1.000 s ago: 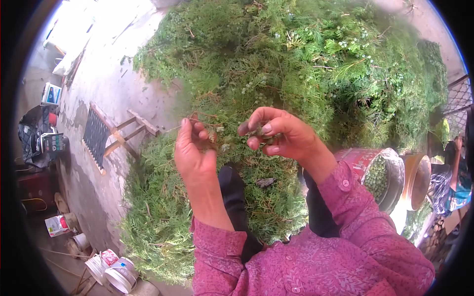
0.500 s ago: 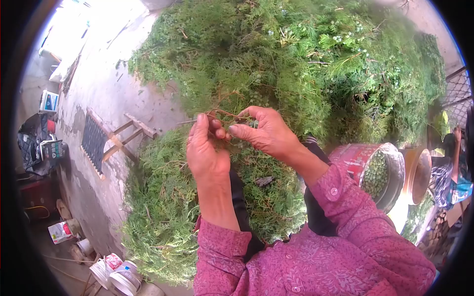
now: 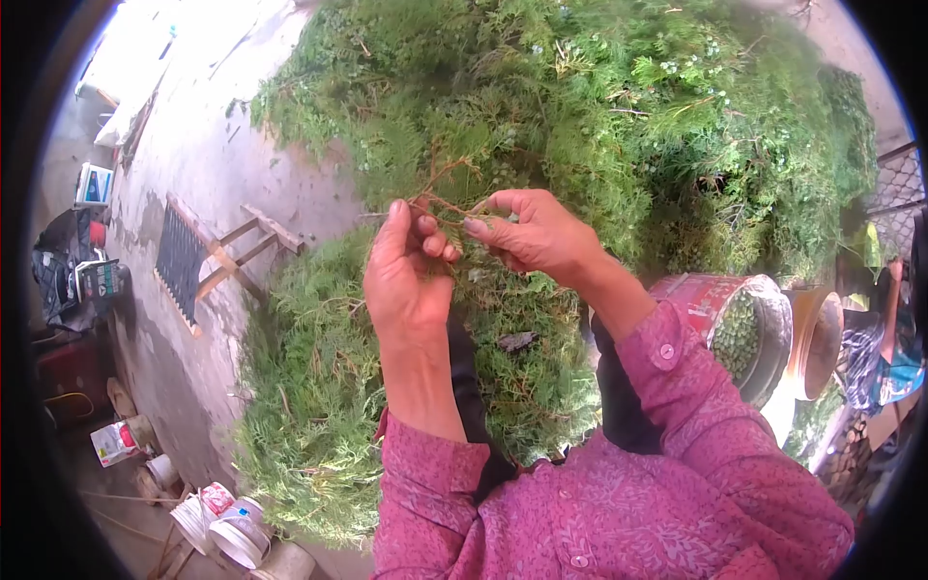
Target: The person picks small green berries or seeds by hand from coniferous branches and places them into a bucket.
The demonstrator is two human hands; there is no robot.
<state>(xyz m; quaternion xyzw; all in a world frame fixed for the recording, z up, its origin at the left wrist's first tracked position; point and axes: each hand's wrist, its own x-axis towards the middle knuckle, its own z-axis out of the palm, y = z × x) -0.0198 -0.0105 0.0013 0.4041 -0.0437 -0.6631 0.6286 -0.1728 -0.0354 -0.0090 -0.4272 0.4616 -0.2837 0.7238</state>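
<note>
Between thumb and fingers my left hand [image 3: 411, 266] pinches a thin brown twig [image 3: 435, 201] with small side shoots pointing up. My right hand [image 3: 536, 235] is closed at the twig's right end, thumb and forefinger pressed together by a bit of green. Cut evergreen branches [image 3: 522, 126] with small pale-green cones lie heaped in front of both hands and below them, around my legs. To the right of my right forearm, a red bucket [image 3: 681, 298] holds many green cones [image 3: 735, 333].
A wooden stool [image 3: 232, 256] with a dark woven seat lies on the concrete floor at left. White buckets [image 3: 240, 541] stand at lower left. A brownish bucket [image 3: 822, 343] is beside the red one. Part of another person's arm [image 3: 893, 309] shows at far right.
Both hands have shifted slightly, the right one a little to the right. The twig's side shoots now point up more visibly above my fingers.
</note>
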